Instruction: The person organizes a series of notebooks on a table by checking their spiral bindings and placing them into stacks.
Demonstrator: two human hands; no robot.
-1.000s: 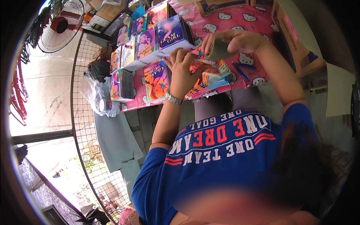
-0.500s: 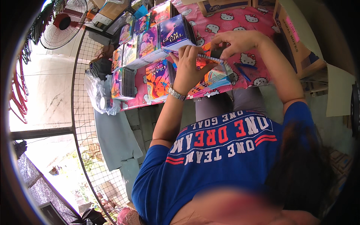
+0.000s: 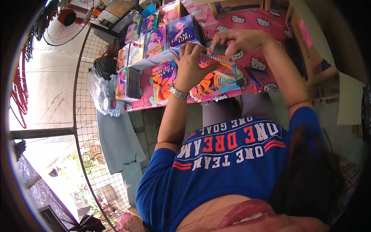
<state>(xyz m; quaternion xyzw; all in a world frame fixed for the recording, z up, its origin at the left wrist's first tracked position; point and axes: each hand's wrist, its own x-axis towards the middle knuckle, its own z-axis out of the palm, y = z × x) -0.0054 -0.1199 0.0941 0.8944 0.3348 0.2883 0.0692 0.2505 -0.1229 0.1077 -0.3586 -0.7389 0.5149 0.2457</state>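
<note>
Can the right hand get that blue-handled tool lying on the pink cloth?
Probably yes: the right hand is close by, and nothing seems to cover the blue-handled tool or block the way. It lies to the right of the spiral notebook.

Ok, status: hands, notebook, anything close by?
Left hand on notebook. Right hand by its spiral, grip unclear. Blue tool right of notebook.

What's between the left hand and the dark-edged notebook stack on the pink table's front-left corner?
The head view shows a purple-and-orange notebook and pink patterned tablecloth.
</note>
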